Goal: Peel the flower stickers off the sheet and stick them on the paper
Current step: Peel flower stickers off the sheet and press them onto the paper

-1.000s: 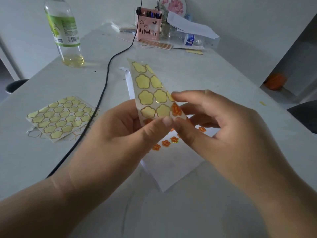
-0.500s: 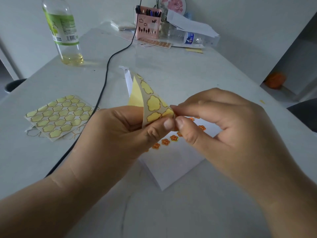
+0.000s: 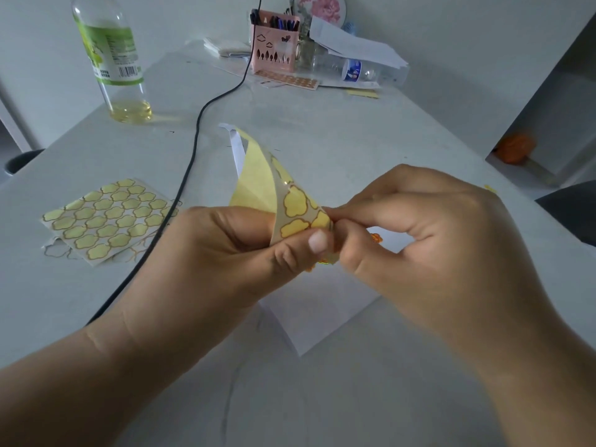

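My left hand grips a sticker sheet with yellow flower-shaped blanks, bent back over itself so its plain yellow backing shows. My right hand pinches at the sheet's bent right edge, thumb and forefinger tips meeting my left thumb. The sticker under those fingertips is hidden. Beneath both hands lies the white paper, with small orange flower stickers peeking out between my fingers.
A used sticker sheet lies at the left on the grey table. A black cable runs up the table beside it. A bottle stands far left; a pink pen holder and papers sit at the back.
The sheet was flat and upright, facing me; my left hand has folded it back and lowered it. My right fingers closed onto its edge, hiding the orange sticker.
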A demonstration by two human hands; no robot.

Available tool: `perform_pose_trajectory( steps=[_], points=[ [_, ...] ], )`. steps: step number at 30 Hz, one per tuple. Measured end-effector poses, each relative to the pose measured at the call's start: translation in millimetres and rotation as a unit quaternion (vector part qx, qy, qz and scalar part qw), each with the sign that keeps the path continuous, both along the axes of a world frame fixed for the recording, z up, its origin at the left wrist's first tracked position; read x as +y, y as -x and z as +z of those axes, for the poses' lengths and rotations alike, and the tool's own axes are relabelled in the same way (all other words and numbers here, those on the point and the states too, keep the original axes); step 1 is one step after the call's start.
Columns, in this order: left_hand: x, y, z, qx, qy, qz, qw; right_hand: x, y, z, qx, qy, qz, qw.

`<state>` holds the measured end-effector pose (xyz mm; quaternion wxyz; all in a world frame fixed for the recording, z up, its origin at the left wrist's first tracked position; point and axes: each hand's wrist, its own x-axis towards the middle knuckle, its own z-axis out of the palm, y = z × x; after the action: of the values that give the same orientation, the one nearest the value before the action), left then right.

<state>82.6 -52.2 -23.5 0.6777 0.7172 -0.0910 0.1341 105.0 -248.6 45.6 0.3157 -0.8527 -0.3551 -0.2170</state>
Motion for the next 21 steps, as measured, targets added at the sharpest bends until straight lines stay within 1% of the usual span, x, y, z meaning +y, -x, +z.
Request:
perform_pose_trajectory(
  steps=[3,8,10,12,15,17,19,21],
  points=[
    [-1,0,3,0.015,0.017,-0.010,1.000,-2,-11,-6,0.060,-0.025,-0.009,0.998],
    [-2,1,6,0.046,0.019,0.035,0.998,-4,-18,-12,0.126,-0.050,-0.005,0.991],
    [-2,2,7,0.057,0.019,0.045,0.997,-5,-19,-12,0.134,-0.047,-0.004,0.990],
    [-3,4,9,0.053,0.004,0.059,0.997,-5,-19,-11,0.120,-0.040,-0.005,0.992],
    [-5,5,11,0.035,0.005,0.075,0.997,-3,-17,-9,0.053,-0.025,-0.017,0.998],
    [-5,6,13,0.028,0.018,0.053,0.998,-1,-15,-9,0.039,-0.014,-0.020,0.999],
    [-4,5,13,0.026,0.008,0.029,0.999,0,-14,-10,0.042,-0.001,-0.023,0.999],
    [-1,3,11,0.036,-0.009,0.045,0.998,0,-14,-11,0.047,0.008,-0.022,0.999]
  ],
)
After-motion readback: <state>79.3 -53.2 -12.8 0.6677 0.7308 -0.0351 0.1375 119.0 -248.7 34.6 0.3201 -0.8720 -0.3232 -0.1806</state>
